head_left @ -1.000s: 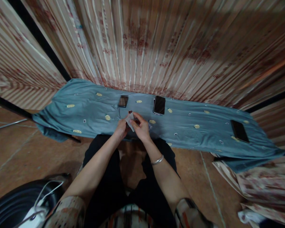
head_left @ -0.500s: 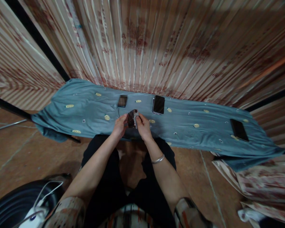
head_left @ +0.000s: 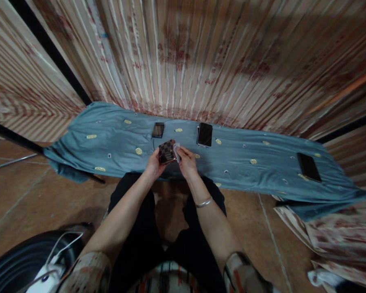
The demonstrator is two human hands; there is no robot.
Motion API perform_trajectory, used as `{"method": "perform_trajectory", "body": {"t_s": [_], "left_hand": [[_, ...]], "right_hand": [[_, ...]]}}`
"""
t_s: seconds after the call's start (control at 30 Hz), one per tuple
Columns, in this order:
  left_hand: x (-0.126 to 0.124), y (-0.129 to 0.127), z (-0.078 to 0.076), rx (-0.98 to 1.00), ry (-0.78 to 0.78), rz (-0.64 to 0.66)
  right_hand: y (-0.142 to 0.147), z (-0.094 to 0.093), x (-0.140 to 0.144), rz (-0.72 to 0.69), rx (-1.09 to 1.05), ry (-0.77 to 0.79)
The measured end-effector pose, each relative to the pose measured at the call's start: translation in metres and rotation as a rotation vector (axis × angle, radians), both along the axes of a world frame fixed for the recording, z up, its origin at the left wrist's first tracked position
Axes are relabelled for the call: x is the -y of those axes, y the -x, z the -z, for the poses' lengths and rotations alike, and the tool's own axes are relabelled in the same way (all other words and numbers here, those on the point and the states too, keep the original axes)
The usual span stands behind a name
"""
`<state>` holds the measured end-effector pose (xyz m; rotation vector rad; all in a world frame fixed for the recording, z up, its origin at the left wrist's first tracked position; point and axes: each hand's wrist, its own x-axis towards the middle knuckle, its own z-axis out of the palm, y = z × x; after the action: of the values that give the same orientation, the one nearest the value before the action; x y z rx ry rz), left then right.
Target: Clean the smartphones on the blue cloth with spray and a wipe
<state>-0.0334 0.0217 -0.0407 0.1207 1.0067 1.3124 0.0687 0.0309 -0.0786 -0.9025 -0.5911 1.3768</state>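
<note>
My left hand [head_left: 154, 165] is closed around the edge of a small squarish phone [head_left: 166, 149] with a brown checkered back and a shiny lower part. My right hand [head_left: 187, 162], fingers pinched together, holds a light grey cloth [head_left: 177, 152] against the phone's right edge. Both hands are just above the near edge of the cloth-covered bench. Beyond them lies a small dark stack [head_left: 157, 130], partly blurred out. To its right is another stack with a black phone [head_left: 205, 134] on top.
A teal patterned sheet [head_left: 232, 158] covers the long narrow bench. A black flat device [head_left: 309, 167] lies at its right end. Pleated curtains [head_left: 183, 61] hang behind, with dark poles [head_left: 57, 61] at the sides. Coiled black hose [head_left: 12, 252] and a white power strip [head_left: 45, 274] are at lower left.
The phone has turned in my left hand, so its checkered back now shows instead of a dark glossy face. My right hand and the cloth have shifted slightly right.
</note>
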Motion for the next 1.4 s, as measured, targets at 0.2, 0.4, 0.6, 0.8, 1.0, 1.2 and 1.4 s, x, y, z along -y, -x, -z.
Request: {"method": "perform_trajectory", "body": {"t_s": [0.2,0.4,0.6,0.8,1.0,1.2,1.4], "left_hand": [[0.006,0.006,-0.004,-0.02,-0.006,0.1],[0.007,0.007,-0.005,0.017,-0.018,0.119],[0.008,0.006,-0.006,0.031,-0.024,0.125],[0.008,0.007,-0.004,0.019,-0.011,0.135],[0.01,0.006,-0.009,0.037,-0.002,0.122],[0.007,0.01,-0.007,0.055,-0.002,0.103],[0.004,0.006,-0.004,0.091,0.005,0.08]], "right_hand": [[-0.004,0.003,-0.006,0.084,0.101,-0.017],[-0.008,0.003,-0.006,0.145,0.284,-0.089],[-0.013,0.005,-0.008,0.197,0.471,-0.166],[-0.023,0.002,-0.009,0.197,0.679,-0.271],[-0.032,-0.015,0.007,0.063,0.947,-0.493],[-0.037,-0.023,0.027,-0.239,1.159,-0.735],[-0.035,-0.023,0.036,-0.36,1.48,-0.757]]}}
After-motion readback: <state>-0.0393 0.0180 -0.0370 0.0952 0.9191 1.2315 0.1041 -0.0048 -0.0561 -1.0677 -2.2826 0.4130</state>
